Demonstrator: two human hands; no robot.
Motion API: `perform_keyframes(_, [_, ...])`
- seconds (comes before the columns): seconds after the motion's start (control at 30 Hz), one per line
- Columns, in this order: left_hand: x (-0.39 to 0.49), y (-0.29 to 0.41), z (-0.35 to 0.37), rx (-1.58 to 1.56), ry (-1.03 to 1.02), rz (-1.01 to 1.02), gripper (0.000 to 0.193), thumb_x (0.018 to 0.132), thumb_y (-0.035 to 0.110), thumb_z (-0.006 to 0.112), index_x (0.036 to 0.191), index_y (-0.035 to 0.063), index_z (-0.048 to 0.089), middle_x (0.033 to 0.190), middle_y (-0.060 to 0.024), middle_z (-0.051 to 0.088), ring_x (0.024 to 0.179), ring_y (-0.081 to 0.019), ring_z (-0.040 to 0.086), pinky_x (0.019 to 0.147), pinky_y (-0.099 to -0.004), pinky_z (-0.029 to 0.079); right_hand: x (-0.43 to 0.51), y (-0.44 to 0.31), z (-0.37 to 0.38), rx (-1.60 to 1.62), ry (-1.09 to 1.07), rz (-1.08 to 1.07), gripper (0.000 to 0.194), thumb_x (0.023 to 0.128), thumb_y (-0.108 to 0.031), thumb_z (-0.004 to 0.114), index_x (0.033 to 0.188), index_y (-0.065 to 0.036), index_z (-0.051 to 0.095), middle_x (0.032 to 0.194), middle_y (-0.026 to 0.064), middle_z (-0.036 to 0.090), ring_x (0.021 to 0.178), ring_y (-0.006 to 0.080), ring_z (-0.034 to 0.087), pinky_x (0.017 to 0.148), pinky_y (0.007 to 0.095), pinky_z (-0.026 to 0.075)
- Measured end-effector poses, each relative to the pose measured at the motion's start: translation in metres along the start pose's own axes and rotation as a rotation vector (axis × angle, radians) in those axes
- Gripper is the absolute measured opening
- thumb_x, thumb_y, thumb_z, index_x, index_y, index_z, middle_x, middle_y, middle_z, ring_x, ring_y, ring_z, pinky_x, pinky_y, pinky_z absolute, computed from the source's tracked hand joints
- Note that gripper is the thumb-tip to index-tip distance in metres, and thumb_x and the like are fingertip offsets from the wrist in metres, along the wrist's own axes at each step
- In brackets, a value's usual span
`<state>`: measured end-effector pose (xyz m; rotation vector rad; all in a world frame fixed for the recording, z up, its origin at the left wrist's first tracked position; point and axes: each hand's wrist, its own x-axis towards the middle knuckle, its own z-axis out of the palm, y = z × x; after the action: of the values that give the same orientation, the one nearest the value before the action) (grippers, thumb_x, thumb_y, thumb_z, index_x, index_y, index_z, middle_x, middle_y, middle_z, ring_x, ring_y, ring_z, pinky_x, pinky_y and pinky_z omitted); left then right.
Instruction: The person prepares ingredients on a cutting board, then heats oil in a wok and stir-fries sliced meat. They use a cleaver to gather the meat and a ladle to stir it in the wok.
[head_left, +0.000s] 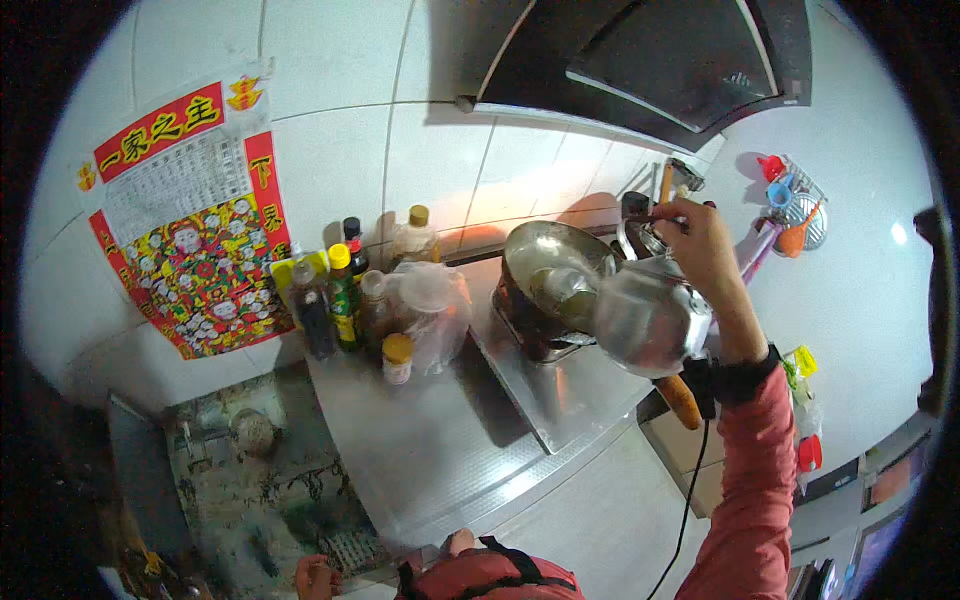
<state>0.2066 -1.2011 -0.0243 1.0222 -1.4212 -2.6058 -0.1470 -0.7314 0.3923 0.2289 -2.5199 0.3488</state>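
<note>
In my right hand (688, 236) is the dark handle of a shiny metal kettle (649, 322), blurred and tilted beside the wok. The deep metal wok (551, 244) stands on a burner at the back of the steel counter, with clear liquid (566, 289) in its bottom. Whether liquid runs from the kettle is too blurred to tell. The wok's wooden handle (679, 401) sticks out below the kettle toward me. My left hand (315, 577) is at the bottom edge, partly cut off, with its fingers curled; I cannot see whether it holds anything.
Several sauce bottles (341, 296) and a yellow-capped jar (397, 358) stand left of the wok on the steel counter (405, 442). A black range hood (645, 67) hangs above. Utensils (795, 206) hang on the right wall. A black cord (686, 502) hangs below my right arm.
</note>
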Motion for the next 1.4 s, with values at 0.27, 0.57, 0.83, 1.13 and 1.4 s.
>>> perform_keyframes(0.27, [-0.032, 0.041, 0.039, 0.472, 0.034, 0.033, 0.024, 0.088, 0.022, 0.061, 0.108, 0.0079, 0.056, 0.087, -0.0059, 0.059, 0.073, -0.0157, 0.059, 0.058, -0.0304, 0.048, -0.055, -0.012, -0.032, 0.637, 0.295, 0.368, 0.031, 0.094, -0.023, 0.057, 0.116, -0.002, 0.063, 0.069, -0.0063, 0.048, 0.053, 0.0026, 0.038, 0.046, 0.0198, 0.028])
perform_keyframes(0.57, [-0.043, 0.047, 0.034, 0.566, 0.08, -0.014, 0.022, 0.091, 0.013, 0.053, 0.112, 0.0058, 0.051, 0.086, -0.0066, 0.06, 0.074, -0.0141, 0.057, 0.061, -0.0298, 0.047, -0.107, -0.106, 0.024, 0.85, -0.001, 0.19, 0.035, 0.093, -0.027, 0.059, 0.119, -0.003, 0.061, 0.093, 0.0, 0.061, 0.076, 0.0064, 0.051, 0.062, 0.0197, 0.038])
perform_keyframes(0.83, [-0.061, 0.058, 0.026, 0.553, 0.12, 0.012, 0.023, 0.092, 0.017, 0.053, 0.112, 0.0038, 0.051, 0.083, -0.0078, 0.06, 0.072, -0.0139, 0.056, 0.06, -0.0296, 0.047, -0.14, -0.182, 0.197, 1.193, -0.374, 0.247, 0.029, 0.094, -0.014, 0.053, 0.12, -0.003, 0.058, 0.111, 0.0043, 0.061, 0.093, 0.0102, 0.055, 0.078, 0.0231, 0.044])
perform_keyframes(1.13, [-0.078, 0.033, -0.039, 0.077, 0.188, -0.122, 0.027, 0.091, 0.019, 0.057, 0.112, 0.0031, 0.052, 0.081, -0.0085, 0.061, 0.067, -0.0152, 0.058, 0.058, -0.0286, 0.048, -0.161, -0.24, 0.319, 1.285, -0.338, 0.091, 0.03, 0.092, -0.008, 0.055, 0.121, -0.001, 0.054, 0.109, 0.0083, 0.062, 0.102, 0.0158, 0.058, 0.089, 0.0287, 0.044])
perform_keyframes(1.4, [-0.09, 0.03, -0.053, 0.481, 0.282, -0.101, 0.043, 0.092, 0.031, 0.062, 0.125, 0.0055, 0.056, 0.089, -0.0085, 0.065, 0.075, -0.0183, 0.061, 0.065, -0.0351, 0.052, -0.174, -0.25, 0.329, 0.813, -0.259, -0.104, 0.033, 0.086, -0.018, 0.062, 0.118, -0.011, 0.058, 0.11, 0.0125, 0.061, 0.105, 0.03, 0.057, 0.088, 0.0399, 0.044])
